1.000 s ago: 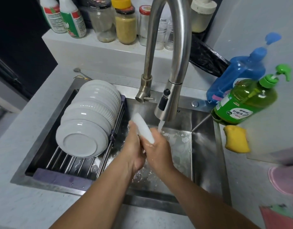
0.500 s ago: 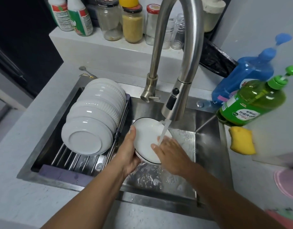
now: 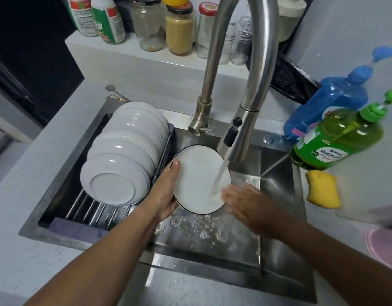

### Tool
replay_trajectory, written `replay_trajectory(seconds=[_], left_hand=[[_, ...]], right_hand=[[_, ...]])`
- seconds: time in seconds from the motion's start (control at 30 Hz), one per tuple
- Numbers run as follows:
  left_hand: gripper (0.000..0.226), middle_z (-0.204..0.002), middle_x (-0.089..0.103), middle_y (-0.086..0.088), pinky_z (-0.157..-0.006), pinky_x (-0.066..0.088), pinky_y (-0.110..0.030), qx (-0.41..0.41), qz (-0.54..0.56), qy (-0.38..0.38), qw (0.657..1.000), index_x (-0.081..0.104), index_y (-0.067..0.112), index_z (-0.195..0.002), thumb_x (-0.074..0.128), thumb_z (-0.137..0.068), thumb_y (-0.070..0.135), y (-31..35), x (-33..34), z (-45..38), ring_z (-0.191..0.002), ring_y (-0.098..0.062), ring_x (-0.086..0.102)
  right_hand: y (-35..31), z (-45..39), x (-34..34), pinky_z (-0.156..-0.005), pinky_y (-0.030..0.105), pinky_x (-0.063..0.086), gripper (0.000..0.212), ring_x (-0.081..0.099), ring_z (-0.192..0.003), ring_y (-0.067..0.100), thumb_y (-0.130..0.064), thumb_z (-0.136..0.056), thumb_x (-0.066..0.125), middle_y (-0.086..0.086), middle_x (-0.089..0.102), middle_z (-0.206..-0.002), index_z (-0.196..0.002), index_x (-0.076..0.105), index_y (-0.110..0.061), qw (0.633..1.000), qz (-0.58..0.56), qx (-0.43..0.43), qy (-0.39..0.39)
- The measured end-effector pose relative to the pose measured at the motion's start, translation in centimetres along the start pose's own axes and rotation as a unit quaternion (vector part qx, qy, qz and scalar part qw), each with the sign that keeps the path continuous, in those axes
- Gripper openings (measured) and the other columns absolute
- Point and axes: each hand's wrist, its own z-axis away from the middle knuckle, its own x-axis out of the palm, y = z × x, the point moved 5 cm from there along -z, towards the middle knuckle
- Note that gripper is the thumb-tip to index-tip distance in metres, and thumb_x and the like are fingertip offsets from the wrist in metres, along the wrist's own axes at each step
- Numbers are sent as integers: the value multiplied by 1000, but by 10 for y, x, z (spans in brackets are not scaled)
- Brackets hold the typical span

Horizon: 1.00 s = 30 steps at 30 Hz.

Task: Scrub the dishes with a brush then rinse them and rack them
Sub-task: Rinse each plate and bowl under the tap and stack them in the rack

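A white plate with a dark rim (image 3: 197, 173) is held tilted over the steel sink (image 3: 276, 186), its face toward me, under water running from the tap (image 3: 234, 142). My left hand (image 3: 166, 191) grips its left edge, thumb on the rim. My right hand (image 3: 245, 204) lies flat with fingers spread against the plate's lower right face, blurred, where the water lands. Several white ribbed bowls (image 3: 124, 155) lie stacked on their sides on the rack (image 3: 91, 208) across the sink's left half. No brush is in view.
A green soap bottle (image 3: 338, 140), a blue bottle (image 3: 331, 100) and a yellow sponge (image 3: 323, 188) stand on the counter right of the sink. Jars and bottles (image 3: 179, 29) line the ledge behind the tap. A pink thing (image 3: 384, 244) lies at the right edge.
The plate has turned from edge-on to face-on under the stream. My right hand has slid to its lower right face. The view has shifted slightly.
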Motion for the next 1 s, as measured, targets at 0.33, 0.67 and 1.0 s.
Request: replay_trajectory(seconds=[0.33, 0.67, 1.0], left_hand=[[53, -122, 73, -19, -98, 53, -59, -110, 174, 65, 976, 58, 3, -134, 49, -104, 46, -25, 14, 19, -114, -37, 69], [40, -88, 79, 13, -69, 52, -30, -7, -89, 92, 992, 68, 25, -104, 34, -110, 46, 0, 15, 46, -88, -12, 69], [32, -105, 78, 11, -78, 61, -40, -5, -118, 70, 991, 63, 32, -128, 37, -111, 26, 15, -9, 61, -90, -16, 75]], right_hand=[[-5, -2, -44, -85, 21, 56, 57, 66, -85, 9, -21, -97, 62, -9, 39, -148, -150, 42, -24, 861, -298, 209, 355], [2, -18, 30, -80, 52, 63, 37, 70, -104, 30, 4, -97, 55, 3, 69, -120, -118, 63, -26, 672, -647, 311, 183], [-17, 7, -17, -89, 39, 61, 32, 69, -106, 15, -18, -104, 53, -5, 72, -118, -134, 64, -22, 674, -601, 264, 340]])
